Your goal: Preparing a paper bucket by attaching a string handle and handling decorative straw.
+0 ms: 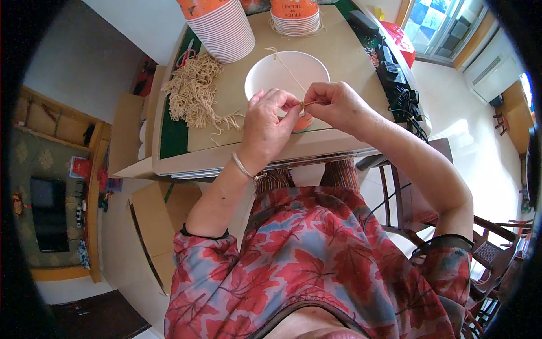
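Note:
A paper bucket [276, 70], white inside with an orange outer wall, stands at the near edge of the table. My left hand [270, 120] and my right hand [341, 110] meet at its near rim. Both are closed in a pinch on a beige string [291, 72], which runs across the bucket's mouth and over the far rim. Between my fingertips, the exact shape of the string is too small to make out. A tangled heap of beige strings [195, 90] lies left of the bucket, with loose ends trailing toward my left hand.
A tall stack of nested buckets [223, 37] stands behind the string heap. Another stack [294, 22] sits at the far side, strings around its base. Red-handled scissors [185, 56] lie at the left. Black power strips and cables [398, 85] line the right edge. Cardboard boxes [127, 133] stand left.

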The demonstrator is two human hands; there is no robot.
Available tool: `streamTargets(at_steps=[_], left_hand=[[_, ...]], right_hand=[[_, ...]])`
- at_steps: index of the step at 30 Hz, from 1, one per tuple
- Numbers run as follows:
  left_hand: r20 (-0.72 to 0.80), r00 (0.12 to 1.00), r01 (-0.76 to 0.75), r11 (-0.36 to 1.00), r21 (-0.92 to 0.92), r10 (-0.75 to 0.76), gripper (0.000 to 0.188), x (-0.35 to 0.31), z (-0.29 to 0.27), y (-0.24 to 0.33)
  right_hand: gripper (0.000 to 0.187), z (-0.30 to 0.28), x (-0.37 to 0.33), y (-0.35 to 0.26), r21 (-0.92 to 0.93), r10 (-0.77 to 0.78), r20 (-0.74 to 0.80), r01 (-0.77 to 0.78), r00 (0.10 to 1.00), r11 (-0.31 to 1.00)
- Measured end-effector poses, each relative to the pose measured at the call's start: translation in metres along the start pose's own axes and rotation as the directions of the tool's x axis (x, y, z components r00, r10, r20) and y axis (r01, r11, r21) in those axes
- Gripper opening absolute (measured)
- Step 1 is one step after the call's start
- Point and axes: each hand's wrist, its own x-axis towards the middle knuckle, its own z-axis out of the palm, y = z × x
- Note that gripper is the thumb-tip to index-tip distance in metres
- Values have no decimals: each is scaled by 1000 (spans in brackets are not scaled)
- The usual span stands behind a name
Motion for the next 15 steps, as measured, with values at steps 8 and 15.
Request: streamTargets(at_steps=[8,15], left_hand=[[40,999,-5,1000,11,4,9,0,-1,0],[17,1000,-24,999,49,23,9,2,1,4]], right_hand=[[9,0,2,1,34,12,11,-12,1000,999],[8,0,1,1,53,12,18,-13,1000,999]])
